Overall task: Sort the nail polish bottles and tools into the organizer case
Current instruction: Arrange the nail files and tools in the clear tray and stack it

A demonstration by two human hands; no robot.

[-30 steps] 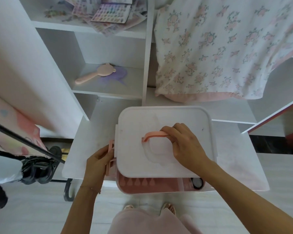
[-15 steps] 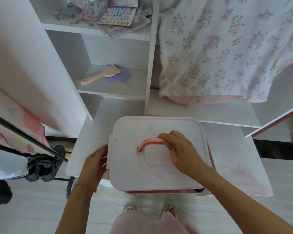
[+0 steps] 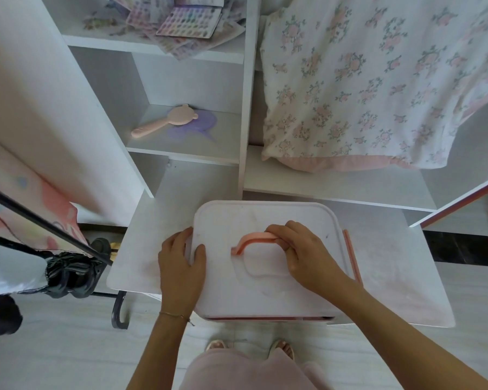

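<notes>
The organizer case (image 3: 265, 294) lies on a white table, its frosted white lid down over the pink base. A thin strip of the pink base shows along the front edge. My right hand (image 3: 307, 251) grips the pink carry handle (image 3: 251, 239) on top of the lid. My left hand (image 3: 181, 263) holds the lid's left edge, thumb on top and fingers over the side. No nail polish bottles or tools are visible; the case's inside is hidden by the lid.
The white table (image 3: 406, 291) juts out from a white shelf unit. A pink hand mirror (image 3: 161, 123) lies on a middle shelf, sticker sheets (image 3: 186, 21) on the upper one. Floral fabric (image 3: 364, 80) hangs at right. A black stand (image 3: 68, 271) is at left.
The lid has come down and forward over the pink base, covering the compartments that showed at the front. My left hand moved from the side latch up onto the lid's left edge.
</notes>
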